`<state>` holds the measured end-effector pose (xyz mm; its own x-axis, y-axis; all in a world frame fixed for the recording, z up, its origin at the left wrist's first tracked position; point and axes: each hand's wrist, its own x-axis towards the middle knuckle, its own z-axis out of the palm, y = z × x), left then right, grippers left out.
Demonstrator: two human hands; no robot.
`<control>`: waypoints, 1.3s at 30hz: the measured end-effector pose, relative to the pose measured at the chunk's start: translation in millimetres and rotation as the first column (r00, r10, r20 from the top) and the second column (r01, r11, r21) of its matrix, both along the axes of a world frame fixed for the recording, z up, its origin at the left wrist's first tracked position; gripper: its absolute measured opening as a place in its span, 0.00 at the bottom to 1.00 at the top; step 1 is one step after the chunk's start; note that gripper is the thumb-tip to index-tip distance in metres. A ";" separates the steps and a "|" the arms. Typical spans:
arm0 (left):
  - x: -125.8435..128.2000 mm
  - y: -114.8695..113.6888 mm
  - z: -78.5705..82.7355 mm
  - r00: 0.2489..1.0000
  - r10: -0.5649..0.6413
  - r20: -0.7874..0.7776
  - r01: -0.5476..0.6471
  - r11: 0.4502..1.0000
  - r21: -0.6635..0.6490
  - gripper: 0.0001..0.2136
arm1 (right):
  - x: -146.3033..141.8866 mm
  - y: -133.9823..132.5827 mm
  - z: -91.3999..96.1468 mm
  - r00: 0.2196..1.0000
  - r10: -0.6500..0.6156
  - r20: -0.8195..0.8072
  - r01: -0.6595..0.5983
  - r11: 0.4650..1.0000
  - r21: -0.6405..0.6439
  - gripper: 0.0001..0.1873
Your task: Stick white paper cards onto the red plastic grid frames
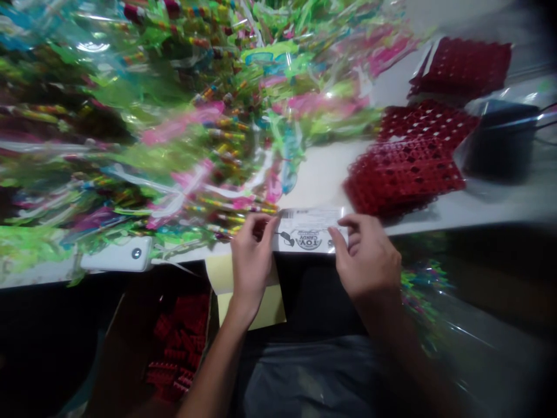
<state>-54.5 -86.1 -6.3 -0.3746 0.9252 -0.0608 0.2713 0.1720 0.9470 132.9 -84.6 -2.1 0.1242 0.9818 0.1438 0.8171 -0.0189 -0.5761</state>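
A white printed label [304, 229] reading "TOY CANDY" upside down is stretched flat between my hands at the table's front edge. My left hand [252, 255] is closed, pinching the label's left end between thumb and fingers. At the other end, my right hand [369, 255] grips it the same way, thumb in front and fingers curled. Under my left wrist lies a pad of yellow paper [272, 307]. Just beyond my hands is a big heap of small colourful toy packs [209, 133], blurred, in green, pink, white and blue plastic.
Red perforated plastic pieces [409, 168] are stacked at the right, beside a dark object in clear plastic [500, 139]. A white power bank [116, 254] with a cable lies at the front left edge. Below, an open box [117, 342] holds more red pieces [178, 337].
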 end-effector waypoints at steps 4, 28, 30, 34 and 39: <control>-1.4 0.0 -1.2 1.000 -0.007 0.005 0.007 1.000 -0.003 0.06 | 1.4 -0.5 -1.5 1.000 -0.002 -0.018 0.002 1.000 0.010 0.10; -3.5 1.5 -5.7 1.000 0.001 0.004 -0.001 0.999 -0.050 0.08 | 4.0 -1.4 -8.2 1.000 0.013 -0.015 -0.014 0.999 -0.030 0.09; -3.8 1.5 -6.0 1.000 0.004 0.004 -0.004 0.999 -0.054 0.09 | 4.3 -1.5 -9.0 1.000 0.011 -0.022 -0.012 1.000 -0.026 0.09; -4.1 0.9 -6.0 1.000 0.006 -0.005 -0.006 0.998 -0.054 0.10 | 4.7 -0.7 -9.3 0.999 0.011 -0.035 -0.012 1.000 -0.021 0.09; -3.0 1.1 -3.6 0.999 0.006 -0.040 -0.008 0.998 -0.058 0.09 | 5.5 1.2 -8.9 0.999 0.010 -0.032 -0.011 0.999 -0.032 0.09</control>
